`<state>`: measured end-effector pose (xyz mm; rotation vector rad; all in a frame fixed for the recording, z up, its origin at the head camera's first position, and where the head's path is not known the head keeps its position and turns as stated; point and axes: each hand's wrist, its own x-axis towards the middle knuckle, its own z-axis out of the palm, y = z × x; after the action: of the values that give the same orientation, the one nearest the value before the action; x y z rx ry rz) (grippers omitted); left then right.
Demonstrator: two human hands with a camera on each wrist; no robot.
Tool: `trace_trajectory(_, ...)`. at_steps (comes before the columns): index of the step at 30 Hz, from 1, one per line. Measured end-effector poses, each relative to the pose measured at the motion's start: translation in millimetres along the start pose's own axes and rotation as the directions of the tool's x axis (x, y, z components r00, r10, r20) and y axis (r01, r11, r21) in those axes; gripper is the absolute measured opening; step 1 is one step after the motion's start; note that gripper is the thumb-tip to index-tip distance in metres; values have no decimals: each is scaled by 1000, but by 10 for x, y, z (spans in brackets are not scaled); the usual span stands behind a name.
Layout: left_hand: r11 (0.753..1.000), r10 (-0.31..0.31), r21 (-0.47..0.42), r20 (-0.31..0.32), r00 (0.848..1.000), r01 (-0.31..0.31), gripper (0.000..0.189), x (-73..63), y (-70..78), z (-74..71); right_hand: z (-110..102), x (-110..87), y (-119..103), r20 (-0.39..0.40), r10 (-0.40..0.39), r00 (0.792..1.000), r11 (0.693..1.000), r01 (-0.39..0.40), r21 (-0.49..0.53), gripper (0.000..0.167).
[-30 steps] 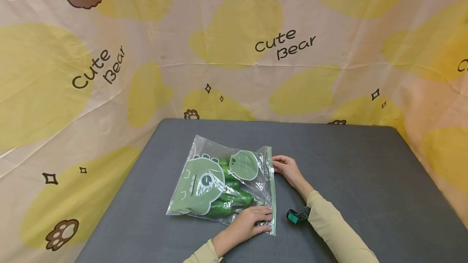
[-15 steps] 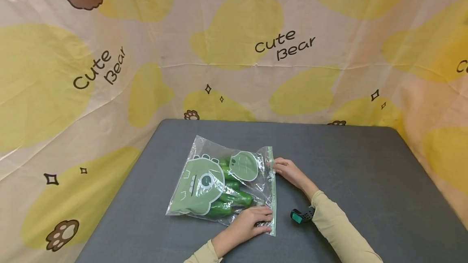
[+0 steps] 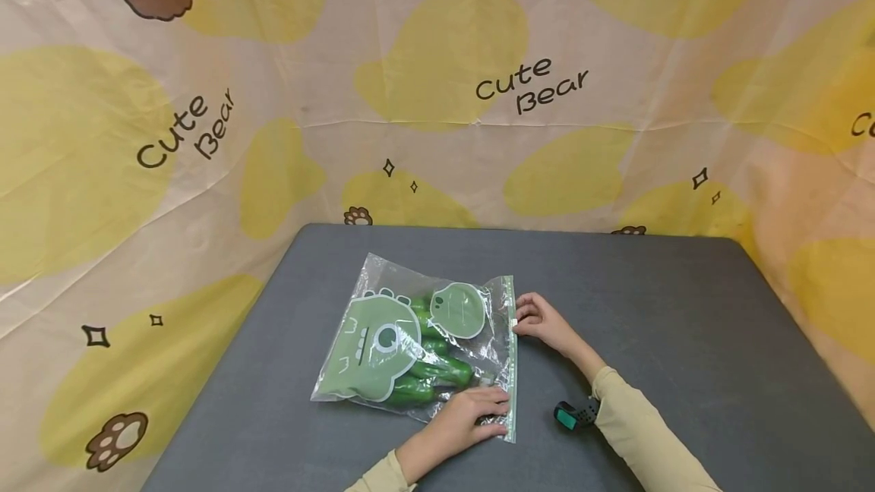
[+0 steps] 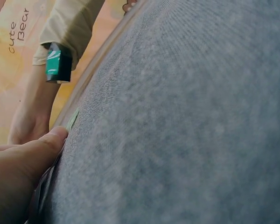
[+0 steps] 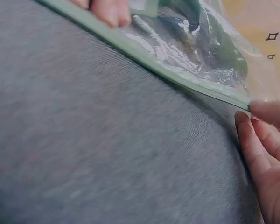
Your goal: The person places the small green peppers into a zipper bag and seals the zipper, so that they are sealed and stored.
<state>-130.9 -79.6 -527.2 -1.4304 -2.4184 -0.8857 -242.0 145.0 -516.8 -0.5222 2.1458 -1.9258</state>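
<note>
A clear zip bag [image 3: 499, 348] with green cartoon prints lies flat on the grey table. Inside are several long, glossy green vegetables [image 3: 444, 370], partly hidden by the print. My left hand [image 3: 468, 416] rests on the near part of the bag, fingers spread over the green zip strip [image 3: 511, 378]. In the left wrist view its thumb [image 4: 49, 142] lies by the bag's edge. At the far part of the strip, my right hand [image 3: 543, 321] pinches the edge beside a small white slider [image 3: 515, 323]. The right wrist view shows its thumb and fingertips [image 5: 242, 119] meeting there.
A black strap device with a green face [image 3: 567, 417] is on the right wrist and hangs near the grey table [image 3: 649, 325]. A patterned cloth [image 3: 437, 97] with bear prints stands behind and at the sides of the table.
My right hand and forearm have shifted slightly to the right, and the far end of the zip strip has moved a little with them. The left hand stays in place.
</note>
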Motion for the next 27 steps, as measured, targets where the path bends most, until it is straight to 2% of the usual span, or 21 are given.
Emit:
trace_trajectory(3, 1000, 9, 6, -9, 1000, -9, 30, 3, 1, 0, 4, -31, 14, -49, -41, 998, 998, 39, -45, 33)
trace_trajectory(6, 1000, 14, 11, -15, 1000, -14, 30, 6, -2, 2, 2, -39, 23, -60, -123, 991, 975, 110, -192, 22)
trace_trajectory(9, 1000, 19, 16, -16, 1000, -19, 30, 4, -4, 2, 2, -31, 43, -36, -218, 975, 910, 190, -369, 15)
trace_trajectory(11, 1000, 24, 21, -14, 1000, -23, 30, 4, -6, 2, 8, -17, 60, -9, -281, 960, 852, 245, -462, 12)
trace_trajectory(14, 1000, 20, 17, -3, 1000, -20, 30, 2, -9, -1, 28, 14, 66, 45, -351, 935, 765, 314, -562, 10)
trace_trajectory(17, 1000, 6, 5, 13, 1000, -6, 30, -1, -11, -4, 42, 40, 66, 88, -385, 919, 708, 355, -610, 10)
trace_trajectory(20, 1000, -4, -9, 27, 1000, 5, 30, -4, -10, -4, 42, 50, 75, 96, -389, 916, 692, 359, -627, 9)
trace_trajectory(27, 1000, -20, -20, 33, 999, 21, 30, -10, -12, -2, 24, 90, 78, 74, -377, 923, 687, 333, -646, 7)
